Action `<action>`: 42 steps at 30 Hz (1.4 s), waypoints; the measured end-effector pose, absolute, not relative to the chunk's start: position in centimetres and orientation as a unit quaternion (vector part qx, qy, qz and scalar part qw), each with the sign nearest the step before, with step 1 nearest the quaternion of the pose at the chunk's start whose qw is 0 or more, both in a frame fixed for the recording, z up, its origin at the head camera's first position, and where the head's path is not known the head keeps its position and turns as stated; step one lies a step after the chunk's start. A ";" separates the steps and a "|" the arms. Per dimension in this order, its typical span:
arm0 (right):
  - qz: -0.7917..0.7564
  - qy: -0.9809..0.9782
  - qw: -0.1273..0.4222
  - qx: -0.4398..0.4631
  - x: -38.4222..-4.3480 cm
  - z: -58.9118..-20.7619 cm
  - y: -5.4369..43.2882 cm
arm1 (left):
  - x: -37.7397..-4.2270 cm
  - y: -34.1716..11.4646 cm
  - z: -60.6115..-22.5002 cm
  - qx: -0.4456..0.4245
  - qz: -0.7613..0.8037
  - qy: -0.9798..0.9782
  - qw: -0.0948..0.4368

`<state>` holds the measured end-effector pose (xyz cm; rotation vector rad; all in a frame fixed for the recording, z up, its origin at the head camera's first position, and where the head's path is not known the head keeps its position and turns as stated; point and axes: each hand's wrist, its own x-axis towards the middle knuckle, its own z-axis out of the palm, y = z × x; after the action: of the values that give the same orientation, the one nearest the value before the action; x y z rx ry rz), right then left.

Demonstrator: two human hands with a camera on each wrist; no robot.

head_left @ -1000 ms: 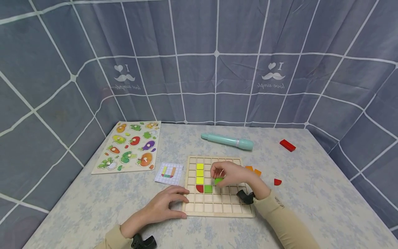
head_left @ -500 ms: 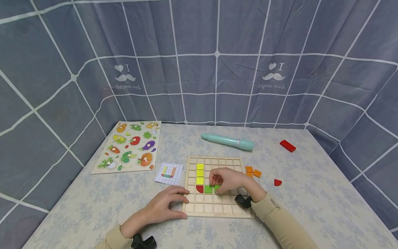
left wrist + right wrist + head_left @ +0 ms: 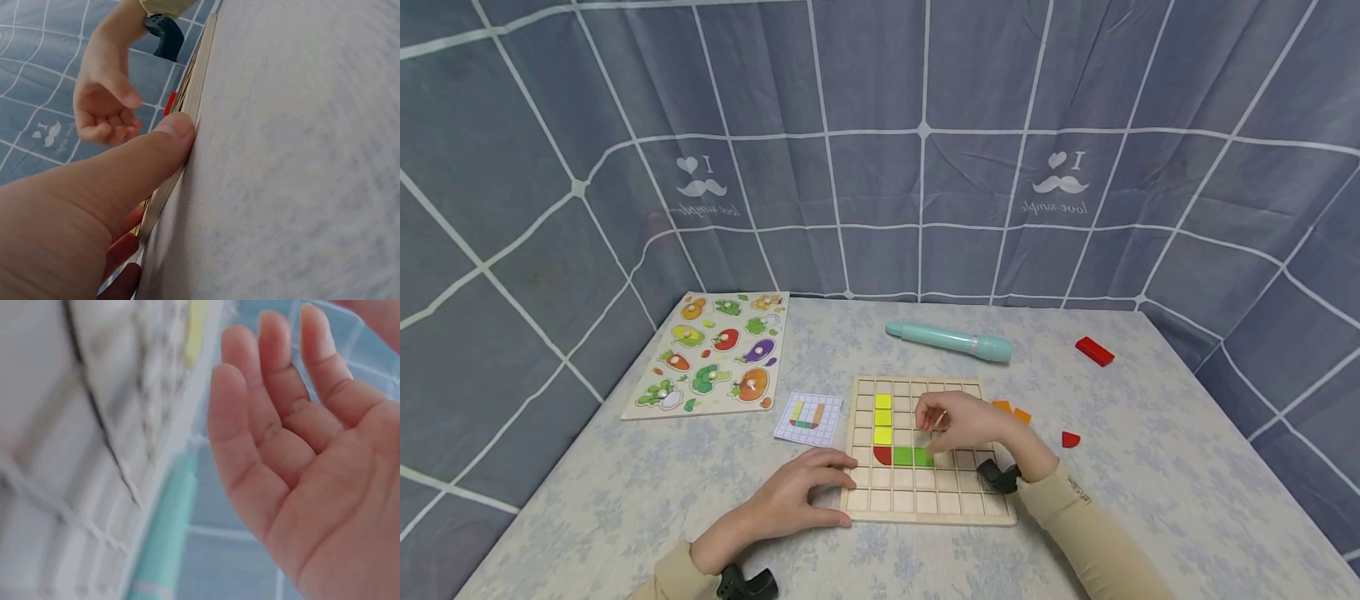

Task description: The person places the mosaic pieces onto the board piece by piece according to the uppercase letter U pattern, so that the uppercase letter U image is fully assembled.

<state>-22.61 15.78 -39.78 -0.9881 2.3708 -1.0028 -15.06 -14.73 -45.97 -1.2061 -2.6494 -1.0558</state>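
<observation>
A wooden grid board [image 3: 880, 502] lies in front of me in the head view. In one of its columns sit several yellow squares [image 3: 883, 418], with a red quarter-round piece [image 3: 882, 456] below them. Two green squares [image 3: 903, 457] continue that bottom row to the right. My left hand [image 3: 801, 492] rests against the board's left edge; in the left wrist view its thumb [image 3: 178, 127] touches the board's side. Above the board hovers my right hand [image 3: 966, 421], its fingers loosely bent. The right wrist view shows nothing in its palm [image 3: 344, 481].
A pattern card [image 3: 808, 419] lies left of the board, near a vegetable puzzle [image 3: 707, 354]. Behind is a teal wand-shaped object [image 3: 951, 340]. To the right are orange squares [image 3: 1021, 415], another red quarter-round piece [image 3: 1071, 439] and a red block [image 3: 1093, 351].
My right hand moved the second green square toward me into the bottom row beside the first, let go, and rose slightly away to the right. My left hand stayed still.
</observation>
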 end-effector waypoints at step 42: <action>-0.404 0.879 0.143 -0.211 -21.3 -37.7 34.8 | -15.1 -14.7 -46.0 -0.390 -0.345 -0.853 0.028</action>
<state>-21.34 34.84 -37.73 -0.6084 2.5353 -1.1646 -15.05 -14.71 -45.99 -1.2043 -2.6351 -1.0639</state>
